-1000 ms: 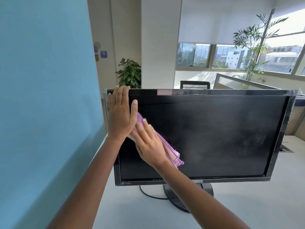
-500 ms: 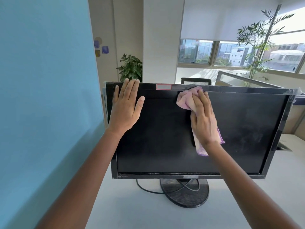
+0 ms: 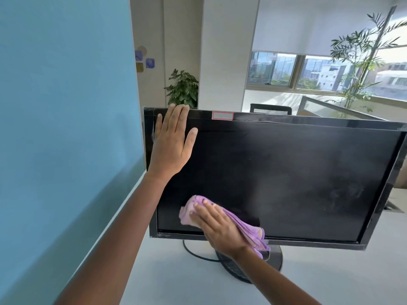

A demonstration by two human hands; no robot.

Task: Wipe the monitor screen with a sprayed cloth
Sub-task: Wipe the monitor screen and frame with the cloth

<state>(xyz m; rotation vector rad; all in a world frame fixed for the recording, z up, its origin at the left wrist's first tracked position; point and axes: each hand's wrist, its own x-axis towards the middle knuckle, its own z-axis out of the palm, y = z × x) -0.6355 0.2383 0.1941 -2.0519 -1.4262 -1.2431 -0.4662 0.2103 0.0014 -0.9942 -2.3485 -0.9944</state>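
Observation:
A black monitor [image 3: 286, 172] stands on a white desk, its dark screen smudged toward the right side. My left hand [image 3: 171, 142] lies flat and open against the screen's upper left corner, fingertips reaching the top bezel. My right hand [image 3: 217, 225] presses a folded pink-purple cloth [image 3: 248, 230] against the screen's lower left area, just above the bottom bezel. The cloth sticks out on both sides of the hand. The round black stand [image 3: 273, 260] is partly hidden behind my right wrist.
A blue partition wall [image 3: 66, 128] rises close on the left. The white desk [image 3: 176, 282] runs below the monitor, with a black cable [image 3: 193, 253] curling beside the stand. Behind are a potted plant [image 3: 182, 89], a chair back [image 3: 271, 109] and windows.
My right hand with the cloth swept from the left middle of the screen up to the top centre, then down to the lower left. The left hand stayed at the upper left corner.

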